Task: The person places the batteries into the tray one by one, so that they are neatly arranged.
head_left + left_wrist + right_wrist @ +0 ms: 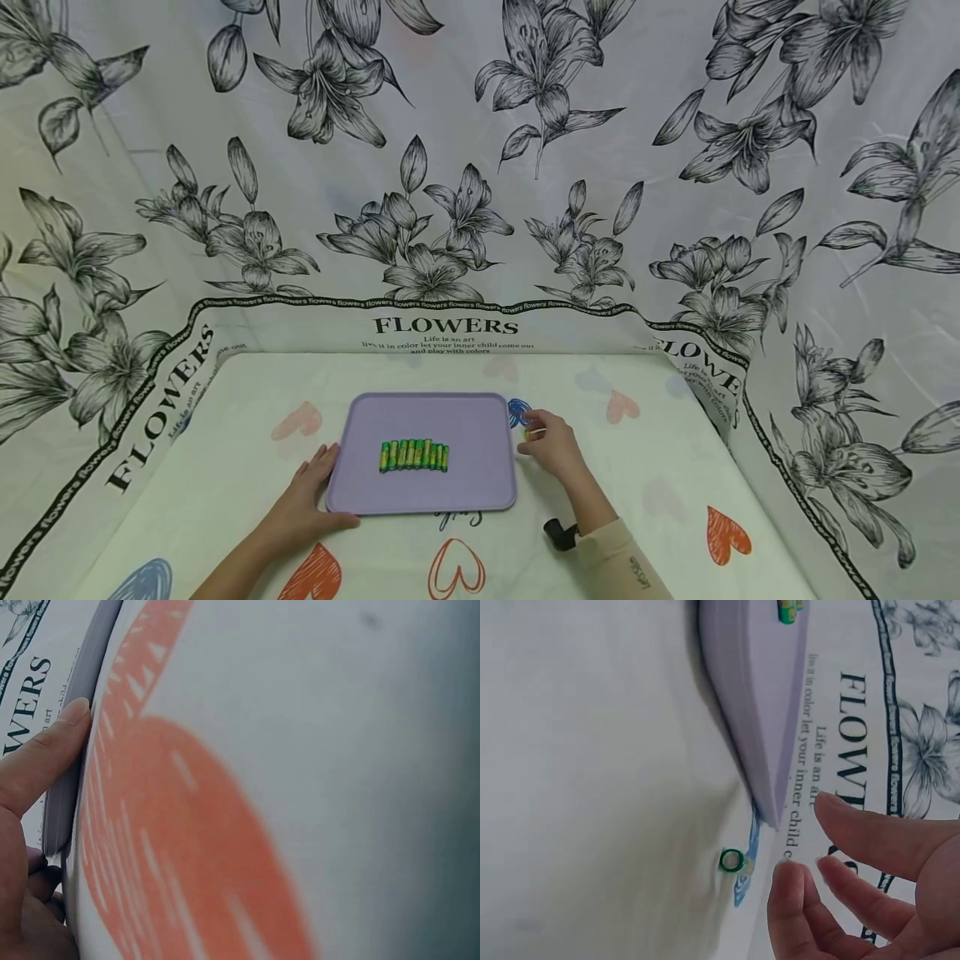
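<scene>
A shallow purple tray point(480, 492) lies on the table. On it several green and yellow batteries point(414, 455) stand side by side in a row, the ones at the right end shorter. My left hand point(311, 500) rests at the tray's near left corner, thumb along the front edge, fingers along the left side. Past the tray's right edge, my right hand point(553, 446) is over the table with fingers bent and thumb apart from them. Close by these fingers is one small battery point(732, 860), its round end facing the camera; nothing shows between thumb and fingers.
The white tablecloth point(622, 475) has printed hearts and lettering. Behind and at both sides hangs a flower-printed curtain point(450, 325) whose lower border meets the table. A black device point(561, 534) sits at my right wrist, next to a beige sleeve point(622, 558).
</scene>
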`<state>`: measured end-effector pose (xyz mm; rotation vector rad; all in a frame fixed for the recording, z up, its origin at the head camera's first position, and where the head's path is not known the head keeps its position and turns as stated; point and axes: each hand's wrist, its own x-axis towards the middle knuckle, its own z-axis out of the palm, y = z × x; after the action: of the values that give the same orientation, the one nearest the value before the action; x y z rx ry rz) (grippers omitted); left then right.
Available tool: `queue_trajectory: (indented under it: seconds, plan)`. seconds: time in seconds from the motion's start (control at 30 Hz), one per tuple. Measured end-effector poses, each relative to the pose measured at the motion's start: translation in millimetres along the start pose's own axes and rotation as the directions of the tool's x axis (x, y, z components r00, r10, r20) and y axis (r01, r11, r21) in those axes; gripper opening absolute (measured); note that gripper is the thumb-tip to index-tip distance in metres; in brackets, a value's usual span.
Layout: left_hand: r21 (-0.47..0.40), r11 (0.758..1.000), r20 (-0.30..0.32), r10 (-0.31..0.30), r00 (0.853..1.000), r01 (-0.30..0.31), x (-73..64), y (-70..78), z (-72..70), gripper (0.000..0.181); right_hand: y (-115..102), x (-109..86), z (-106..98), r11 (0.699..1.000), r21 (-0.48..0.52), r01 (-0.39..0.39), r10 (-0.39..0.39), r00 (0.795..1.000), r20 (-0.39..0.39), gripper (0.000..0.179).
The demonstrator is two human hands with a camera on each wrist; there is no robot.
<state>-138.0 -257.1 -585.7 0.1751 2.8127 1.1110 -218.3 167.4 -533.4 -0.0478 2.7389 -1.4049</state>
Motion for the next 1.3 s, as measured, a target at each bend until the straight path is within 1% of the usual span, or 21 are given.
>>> queue_trajectory:
  seconds: [0.13, 0.27, 0.43, 0.57, 0.67, 0.9, 1.13, 1.23, 1.3]
  plan:
    - [0.000, 1.000, -0.001, -0.002, 1.000, 0.002, -0.5, 1.1, -0.1, 0.132, 3.1, 1.0, -1.9, 0.999, -0.009, -0.038, 0.038, 0.999, -0.004, 0.059]
    - [-0.008, 1.000, -0.007, 0.009, 1.000, -0.009, -2.0, 1.5, -0.4, 0.132, 8.3, 4.2, -0.5, 0.997, -0.001, -0.077, 0.077, 0.997, 0.002, 0.062]
    - [-0.013, 1.000, -0.005, 0.005, 1.000, -0.005, -1.6, -1.1, 1.8, 0.131, 14.7, 8.1, 2.5, 0.995, -0.023, -0.096, 0.097, 0.995, 0.017, 0.063]
    - [-0.013, 1.000, -0.012, 0.013, 1.000, -0.013, -1.1, -1.6, 2.1, 0.132, 18.2, 10.7, 4.3, 0.994, -0.031, -0.107, 0.108, 0.994, 0.019, 0.065]
    - [-0.003, 1.000, -0.015, 0.014, 1.000, -0.014, -0.4, -1.7, 1.8, 0.132, 19.6, 12.1, 5.4, 0.994, -0.040, -0.106, 0.107, 0.994, 0.019, 0.064]
    - [-0.001, 1.000, -0.009, 0.007, 1.000, -0.007, 0.3, -1.8, 1.1, 0.131, 20.8, 12.7, 7.3, 0.990, -0.101, -0.096, 0.100, 0.994, 0.034, 0.060]
    - [-0.011, 1.000, -0.007, 0.006, 1.000, -0.006, -0.6, -0.7, 1.1, 0.131, 19.1, 9.3, 7.7, 0.992, -0.085, -0.089, 0.089, 0.996, 0.000, 0.055]
    - [-0.016, 1.000, -0.007, 0.008, 1.000, -0.008, -1.0, -0.4, 0.8, 0.131, 18.3, 7.3, 7.2, 0.996, -0.066, -0.064, 0.063, 0.998, -0.017, 0.054]
    - [-0.019, 1.000, -0.010, 0.012, 1.000, -0.012, -1.5, -0.1, 0.4, 0.131, 17.4, 6.4, 6.6, 0.999, -0.032, -0.044, 0.043, 0.999, -0.023, 0.054]
